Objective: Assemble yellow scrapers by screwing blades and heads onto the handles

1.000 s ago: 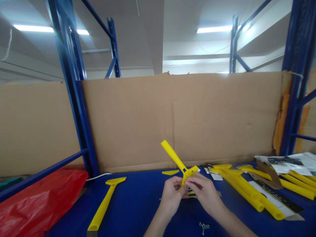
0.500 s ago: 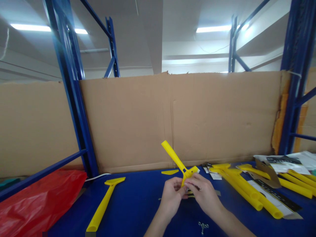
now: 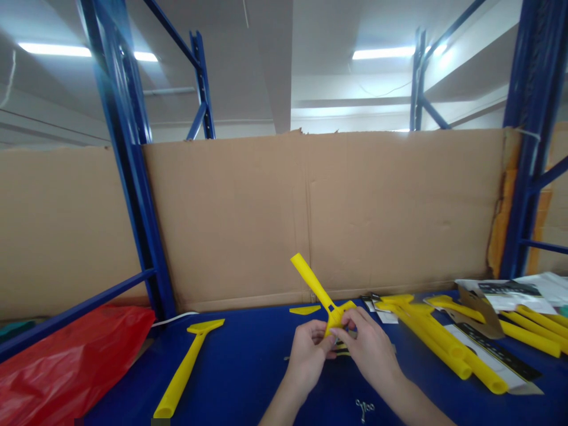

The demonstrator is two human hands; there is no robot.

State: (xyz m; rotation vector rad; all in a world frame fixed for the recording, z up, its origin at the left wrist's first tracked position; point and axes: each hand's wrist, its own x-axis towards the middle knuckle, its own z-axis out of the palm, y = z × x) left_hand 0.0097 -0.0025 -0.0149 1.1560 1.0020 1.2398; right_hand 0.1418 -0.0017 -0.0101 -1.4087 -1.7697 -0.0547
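Both hands are on a yellow plastic scraper (image 3: 310, 281), whose handle points up and to the left. My left hand (image 3: 309, 350) is closed around the lower left of its wide head. At the head's right side, my right hand (image 3: 370, 343) pinches with thumb and forefinger; any small part between those fingertips is hidden. Beneath the hands, thin yellowish strips show partly on the blue table surface (image 3: 248, 367). Small shiny metal parts, perhaps screws or nuts, (image 3: 365, 408) lie nearer to me. Behind the held scraper rests a flat yellow blade-shaped piece (image 3: 305, 310).
Another yellow scraper (image 3: 189, 370) lies at left, near a red plastic bag (image 3: 75, 361). Several yellow scrapers (image 3: 437, 334) are piled at right among black-and-white packaging (image 3: 501, 355). A cardboard wall (image 3: 239, 219) closes off the back, between blue rack posts (image 3: 133, 171).
My right hand's fingers have shifted slightly on the scraper's head. The scraper and my left hand stay nearly in place.
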